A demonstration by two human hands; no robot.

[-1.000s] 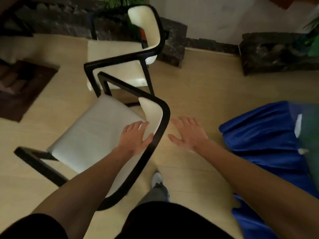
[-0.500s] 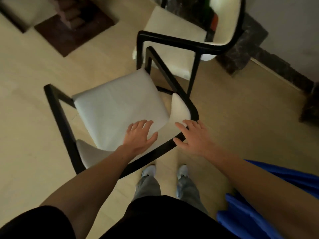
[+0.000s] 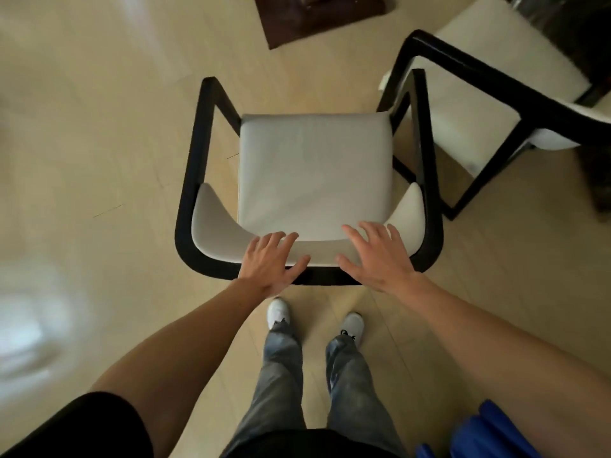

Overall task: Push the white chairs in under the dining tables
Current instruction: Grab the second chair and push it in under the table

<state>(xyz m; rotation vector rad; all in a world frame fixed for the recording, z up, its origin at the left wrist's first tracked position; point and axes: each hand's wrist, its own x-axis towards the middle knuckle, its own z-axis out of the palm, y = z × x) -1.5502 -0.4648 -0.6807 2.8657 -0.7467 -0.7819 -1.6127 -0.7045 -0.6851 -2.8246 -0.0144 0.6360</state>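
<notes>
A white chair [image 3: 314, 173] with a black frame stands straight in front of me, its seat facing away and its curved backrest nearest to me. My left hand [image 3: 271, 262] lies flat on the left part of the backrest's top rail, fingers spread. My right hand [image 3: 377, 256] lies on the right part of the same rail, also with spread fingers. Neither hand is curled around the rail. A second white chair [image 3: 463, 127] stands at the upper right, its black frame close beside the first chair's right arm. No table top is in view.
My feet [image 3: 352, 325] stand just behind the chair on pale wood flooring. A blue cloth [image 3: 489, 434] hangs at the bottom right corner. A dark brown base or mat [image 3: 317, 18] lies on the floor beyond the chair.
The view has swung so the chair now sits square in front of me. My right hand has come onto the backrest beside my left. The blue cloth has slid to the frame's corner.
</notes>
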